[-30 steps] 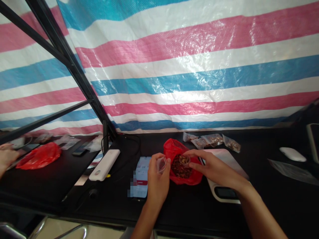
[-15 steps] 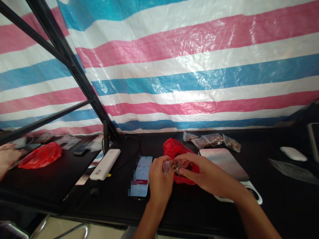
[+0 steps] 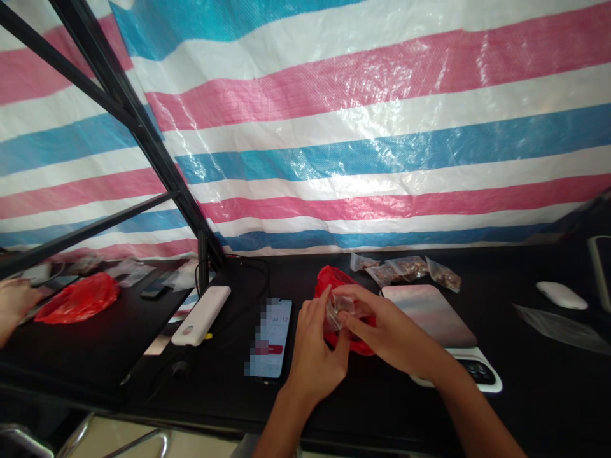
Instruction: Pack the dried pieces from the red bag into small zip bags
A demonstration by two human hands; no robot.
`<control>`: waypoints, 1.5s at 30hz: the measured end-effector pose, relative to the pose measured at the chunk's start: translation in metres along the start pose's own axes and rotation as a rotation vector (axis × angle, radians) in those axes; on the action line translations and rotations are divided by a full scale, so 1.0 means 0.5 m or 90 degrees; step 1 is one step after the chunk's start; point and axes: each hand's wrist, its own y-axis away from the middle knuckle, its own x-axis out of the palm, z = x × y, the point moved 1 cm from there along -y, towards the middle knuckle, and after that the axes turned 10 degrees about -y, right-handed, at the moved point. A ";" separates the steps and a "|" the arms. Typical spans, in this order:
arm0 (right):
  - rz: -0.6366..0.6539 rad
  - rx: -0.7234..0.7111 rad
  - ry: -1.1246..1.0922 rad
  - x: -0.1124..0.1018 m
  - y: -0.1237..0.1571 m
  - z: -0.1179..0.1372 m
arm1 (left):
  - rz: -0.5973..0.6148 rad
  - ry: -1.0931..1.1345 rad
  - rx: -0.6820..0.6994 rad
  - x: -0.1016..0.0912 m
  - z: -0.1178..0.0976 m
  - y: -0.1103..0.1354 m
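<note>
My left hand (image 3: pixel 315 340) grips a small clear plastic bag (image 3: pixel 333 318), its fingers along the bag's side. My right hand (image 3: pixel 375 315) holds a small clear cup (image 3: pixel 344 304), tipped sideways with its mouth at the bag's opening. Whether any brown bits are still in the cup, I cannot tell. Beneath both hands lies a red plastic bag (image 3: pixel 329 277), its contents mostly hidden by my fingers.
Several filled clear bags (image 3: pixel 405 268) lie at the back. Right of my hands are a flat pinkish-grey case (image 3: pixel 429 308), a white device (image 3: pixel 489 380) and an empty clear bag (image 3: pixel 561 326). A phone (image 3: pixel 274 340) and white power bank (image 3: pixel 203 315) lie left. Another person's hand (image 3: pixel 16 302) is far left.
The cup, which showed brown bits inside, has tipped leftward into the small bag's mouth. My left hand has shifted slightly right, with its thumb spread lower.
</note>
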 end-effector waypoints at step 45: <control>-0.025 0.043 0.510 -0.021 -0.005 -0.055 | -0.058 -0.054 -0.256 0.001 -0.018 -0.003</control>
